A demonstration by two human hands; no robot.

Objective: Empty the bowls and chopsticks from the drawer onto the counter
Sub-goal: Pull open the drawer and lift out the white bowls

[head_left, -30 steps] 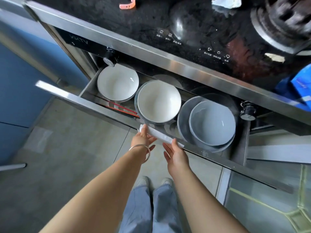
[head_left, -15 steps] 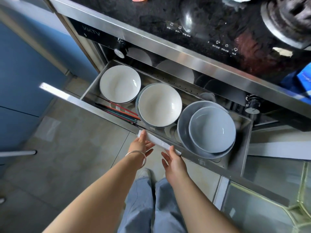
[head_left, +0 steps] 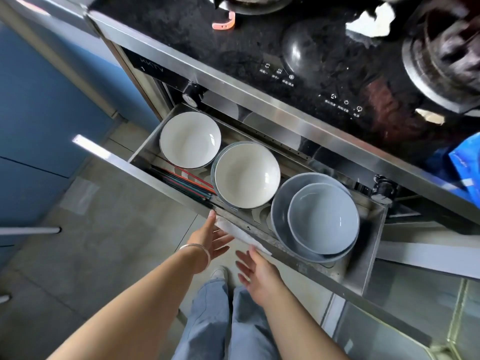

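Head view, looking down. A stainless-steel drawer (head_left: pixel 363 276) stands pulled out beneath the black counter (head_left: pixel 181 29). Inside it, from left to right: a white bowl (head_left: pixel 190 140); a second white bowl (head_left: pixel 246 175) nested in a grey-rimmed one, its rim touching the first; and a small grey bowl (head_left: pixel 323 218) sitting inside a large grey bowl (head_left: pixel 280 203). A bundle of red and dark chopsticks (head_left: pixel 185 183) lies along the drawer's front wall, left of the second white bowl and partly under it. The left hand (head_left: pixel 211 236), a bangle (head_left: pixel 196 249) on its wrist, has its fingers spread apart, fingertips at the white handle strip (head_left: pixel 241 233) on the drawer front. The right hand (head_left: pixel 257 271) is likewise spread, holding nothing, its fingertips just touching the strip's right end. Jeans (head_left: pixel 220 320) and tiled floor (head_left: pixel 78 229) lie below.
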